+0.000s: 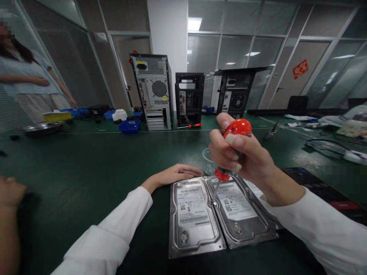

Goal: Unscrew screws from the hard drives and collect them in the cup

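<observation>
My right hand (243,156) is wrapped round the red and black handle of a screwdriver (223,175). Its shaft slants down, and the tip meets a screw at the left edge of the right hard drive (237,208). Directly beside that drive lies the left hard drive (193,217), label side up. My left hand (179,172) rests flat with fingers stretched out along the far edge of the left drive. A clear plastic cup (209,160) stands just behind the drives, partly hidden by my right hand. Another drive is partly covered by my right forearm.
Three computer cases (155,91) stand at the back of the green table (86,164), a second screwdriver (195,125) before them. A phone (321,191) lies at right. Blue bins (129,126) and a metal bowl (43,128) sit back left. A person (31,80) stands there; another person's hand (11,191) is near left.
</observation>
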`<state>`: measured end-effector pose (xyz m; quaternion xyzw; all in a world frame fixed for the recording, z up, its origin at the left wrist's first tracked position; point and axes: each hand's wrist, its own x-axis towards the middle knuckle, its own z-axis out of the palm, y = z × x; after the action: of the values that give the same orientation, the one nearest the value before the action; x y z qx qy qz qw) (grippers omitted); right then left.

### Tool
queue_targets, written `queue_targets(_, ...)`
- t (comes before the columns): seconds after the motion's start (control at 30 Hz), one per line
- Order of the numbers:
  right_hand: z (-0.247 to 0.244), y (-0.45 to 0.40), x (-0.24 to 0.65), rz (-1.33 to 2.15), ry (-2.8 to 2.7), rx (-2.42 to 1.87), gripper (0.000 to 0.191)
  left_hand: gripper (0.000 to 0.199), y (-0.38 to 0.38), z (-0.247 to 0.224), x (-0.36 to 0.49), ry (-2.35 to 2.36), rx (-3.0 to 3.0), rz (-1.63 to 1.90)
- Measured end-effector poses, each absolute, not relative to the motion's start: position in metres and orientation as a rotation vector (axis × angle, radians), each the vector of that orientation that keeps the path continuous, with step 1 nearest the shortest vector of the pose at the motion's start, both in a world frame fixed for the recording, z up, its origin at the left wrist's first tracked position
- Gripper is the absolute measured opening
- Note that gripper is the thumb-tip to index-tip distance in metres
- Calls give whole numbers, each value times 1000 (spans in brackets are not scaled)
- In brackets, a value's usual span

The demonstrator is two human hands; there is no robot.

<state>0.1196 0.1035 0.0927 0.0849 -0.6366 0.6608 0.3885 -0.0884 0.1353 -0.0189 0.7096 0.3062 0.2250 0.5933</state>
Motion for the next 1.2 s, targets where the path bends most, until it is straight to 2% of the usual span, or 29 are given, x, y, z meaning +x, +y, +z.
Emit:
queue_targets(0.1, 96, 101, 121, 1719, -1671, 206, 23, 36, 136, -20, -89, 706, 1652, 532)
queue_targets(0.23, 99, 104, 127, 1752, -1773, 131, 39, 34, 140, -27, -91, 704, 1678, 543)
queue_targets(0.43, 95, 116, 127, 1635, -1685, 82, 17, 37, 138, -21, -88, 705, 1633, 532)
queue_targets(0.53, 95, 118, 128, 1619, -1686, 136, 24, 38, 134, -16, -87, 717, 1625, 510)
queue_targets(0.63, 98, 115, 132, 1712, -1709, 159, 21, 37, 135, -18, -88, 714, 1624, 513)
queue_targets(0.77, 101, 113, 136, 1833, -1779, 136, 38, 36, 141, -27, -90, 688, 1638, 536)
queue_targets(0.93, 94, 117, 130, 1720, -1824, 171, 21, 36, 142, -30, -91, 681, 1669, 554)
queue_targets(1.07, 94, 115, 126, 1669, -1767, 135, 27, 36, 139, -26, -90, 680, 1639, 537)
queue_targets(1.2, 98, 111, 128, 1776, -1728, 85, 30, 36, 140, -27, -90, 688, 1640, 536)
